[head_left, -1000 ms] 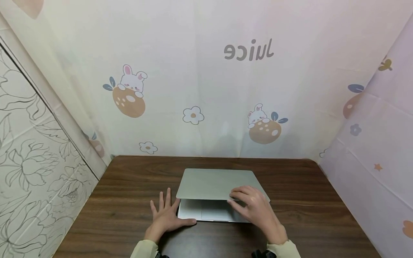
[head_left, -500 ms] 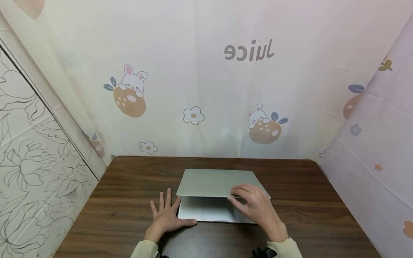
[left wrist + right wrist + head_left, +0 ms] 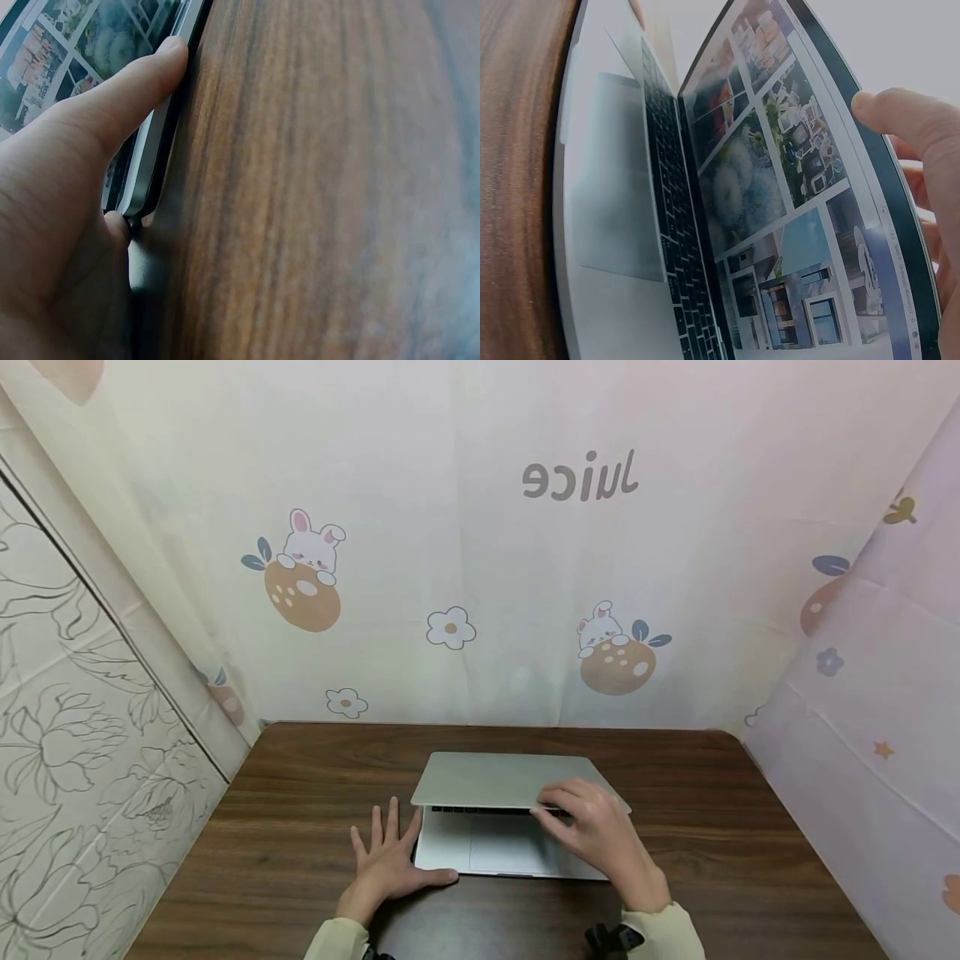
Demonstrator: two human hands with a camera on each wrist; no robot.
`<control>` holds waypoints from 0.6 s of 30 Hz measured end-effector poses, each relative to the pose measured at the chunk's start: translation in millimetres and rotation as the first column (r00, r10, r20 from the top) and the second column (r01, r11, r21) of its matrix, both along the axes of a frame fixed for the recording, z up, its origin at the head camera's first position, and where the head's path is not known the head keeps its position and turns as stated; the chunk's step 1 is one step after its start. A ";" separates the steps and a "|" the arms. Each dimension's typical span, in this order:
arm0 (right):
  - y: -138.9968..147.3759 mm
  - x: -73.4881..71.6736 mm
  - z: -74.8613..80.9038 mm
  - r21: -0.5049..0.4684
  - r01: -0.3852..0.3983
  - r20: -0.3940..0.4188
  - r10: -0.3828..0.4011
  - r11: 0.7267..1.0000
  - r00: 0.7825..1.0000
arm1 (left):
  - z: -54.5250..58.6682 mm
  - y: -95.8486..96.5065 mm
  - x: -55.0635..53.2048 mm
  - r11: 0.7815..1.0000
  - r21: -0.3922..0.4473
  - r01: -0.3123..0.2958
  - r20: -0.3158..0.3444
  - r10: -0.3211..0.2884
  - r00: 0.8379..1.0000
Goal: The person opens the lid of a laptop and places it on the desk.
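A silver laptop (image 3: 510,778) sits on the wooden table with its lid partly raised. In the right wrist view its screen (image 3: 742,180) is lit with a grid of pictures, above a black keyboard (image 3: 676,247) and a pale trackpad (image 3: 619,180). My right hand (image 3: 596,831) pinches the front edge of the lid, thumb on the screen's border and fingers behind it. With fingers spread, my left hand (image 3: 386,864) lies at the laptop's left front corner; its thumb rests along the front edge of the base, as the left wrist view also shows.
The brown wooden table (image 3: 300,793) extends on both sides of the laptop. Behind it hangs a pale curtain (image 3: 480,568) printed with rabbits and flowers. A panel with line-drawn flowers (image 3: 67,743) stands at the left.
My right hand has lifted the lid's front edge a little higher, so more of the base and a strip of keyboard show. My left hand has stayed in place.
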State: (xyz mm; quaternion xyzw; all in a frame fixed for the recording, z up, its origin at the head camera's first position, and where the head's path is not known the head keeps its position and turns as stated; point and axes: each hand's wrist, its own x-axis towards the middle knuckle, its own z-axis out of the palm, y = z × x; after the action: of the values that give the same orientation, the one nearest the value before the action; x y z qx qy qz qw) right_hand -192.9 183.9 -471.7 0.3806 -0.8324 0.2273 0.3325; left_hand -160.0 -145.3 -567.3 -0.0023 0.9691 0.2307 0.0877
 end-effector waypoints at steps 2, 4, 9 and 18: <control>-0.2 -1.4 1.8 0.002 0.003 0.004 -0.003 1.000 1.000 | 0.6 -0.1 -0.2 1.000 0.002 0.002 -0.003 -0.002 1.000; -0.3 -2.3 4.0 0.013 0.016 0.015 -0.016 1.000 1.000 | 1.7 0.1 -0.1 1.000 0.004 0.003 -0.004 -0.003 1.000; -1.4 -5.2 8.9 0.026 0.026 0.032 -0.027 0.999 0.999 | 7.3 0.6 1.6 1.000 0.012 0.016 -0.003 -0.016 1.000; -4.9 -10.4 15.4 0.013 0.017 -0.003 -0.017 1.000 1.000 | 17.1 -0.3 -2.2 0.999 0.008 0.035 0.031 -0.036 0.999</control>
State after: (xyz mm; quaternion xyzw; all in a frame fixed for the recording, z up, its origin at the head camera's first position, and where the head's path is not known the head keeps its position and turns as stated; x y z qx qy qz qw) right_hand -203.3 178.9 -456.3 0.3761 -0.8365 0.2185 0.3332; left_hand -162.2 -145.6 -550.2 0.0117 0.9666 0.2325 0.1068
